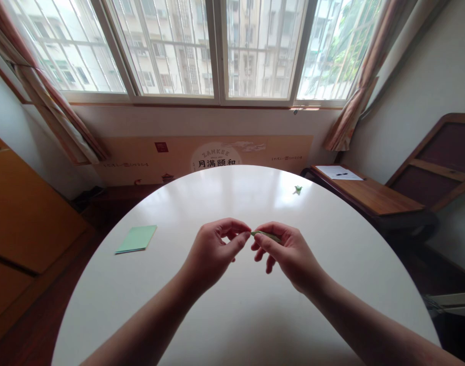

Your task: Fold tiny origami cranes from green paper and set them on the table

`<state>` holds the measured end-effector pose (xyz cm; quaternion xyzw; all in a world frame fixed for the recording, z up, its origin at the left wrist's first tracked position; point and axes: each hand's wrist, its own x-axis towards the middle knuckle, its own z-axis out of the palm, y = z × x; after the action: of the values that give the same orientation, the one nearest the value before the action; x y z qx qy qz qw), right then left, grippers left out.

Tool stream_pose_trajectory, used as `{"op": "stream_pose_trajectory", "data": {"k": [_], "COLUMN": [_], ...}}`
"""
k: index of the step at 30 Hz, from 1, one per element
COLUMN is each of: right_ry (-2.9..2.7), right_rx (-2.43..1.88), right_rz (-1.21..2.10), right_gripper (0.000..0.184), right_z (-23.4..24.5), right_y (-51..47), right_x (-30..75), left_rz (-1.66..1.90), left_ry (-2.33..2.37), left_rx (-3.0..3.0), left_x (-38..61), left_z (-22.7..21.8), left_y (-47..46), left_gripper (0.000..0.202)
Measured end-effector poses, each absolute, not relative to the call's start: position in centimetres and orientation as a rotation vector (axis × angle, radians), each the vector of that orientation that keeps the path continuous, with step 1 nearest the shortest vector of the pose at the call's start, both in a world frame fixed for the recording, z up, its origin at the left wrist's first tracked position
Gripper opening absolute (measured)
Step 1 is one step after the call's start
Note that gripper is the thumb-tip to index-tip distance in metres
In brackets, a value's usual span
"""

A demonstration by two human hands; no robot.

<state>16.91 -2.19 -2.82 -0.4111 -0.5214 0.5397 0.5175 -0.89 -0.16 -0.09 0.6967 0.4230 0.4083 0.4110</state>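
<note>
1. Head view: left hand (219, 249), thumb and forefinger pinched together at the pointed end of a slim green folded piece (269, 236); remaining fingers loosely curled beneath.
2. Right hand (284, 246), gripping the body of the same piece between thumb and forefinger; other fingers bent and hanging free below.
3. Slim green folded piece, location: raised between the two hands, above the middle of the table (251, 325); largely covered by the right hand's fingers, so its full form cannot be told.
4. Table, white, rounded edge, glossy; window light reflected along the far part.
5. Stack of square paper (138, 239), pale green sheet uppermost, other colours showing at the edges; lying flat at left, well apart from the left hand.
6. Small green figure (298, 189), pointed parts, standing or lying near the far right edge; details too small to tell.
7. Printed panel (141, 152), tan, with dark characters and a pale disc, against the wall beyond the table.
8. White sheet (333, 172), with a dark item on it, on a wooden surface (393, 195) to the right.
9. Barred window (171, 51), with a tied curtain (49, 101) at left.
</note>
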Motion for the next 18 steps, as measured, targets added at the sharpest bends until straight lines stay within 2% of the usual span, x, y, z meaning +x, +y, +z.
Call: {"op": "stream_pose_trajectory", "data": {"k": [7,12,18], "right_ry": [-1.149,-1.160,-1.179], "right_rx": [-0.955,-0.920,-0.910], "right_rz": [1.426,1.447,1.444], "right_gripper": [0.026,0.023,0.021], "right_z": [-2.72,-2.77,-2.75], "right_y": [-2.23,-2.26,-2.39], "right_x": [16.72,16.62,16.60], "left_rz": [1.044,1.046,1.013], "left_ry": [1.036,1.025,1.014], "left_rx": [1.750,1.748,1.670], "left_x": [-0.81,-0.70,-0.63], "left_z": [0.11,0.08,0.12], "left_y": [-0.26,-0.25,-0.11], "left_gripper": [0.019,0.012,0.014]}}
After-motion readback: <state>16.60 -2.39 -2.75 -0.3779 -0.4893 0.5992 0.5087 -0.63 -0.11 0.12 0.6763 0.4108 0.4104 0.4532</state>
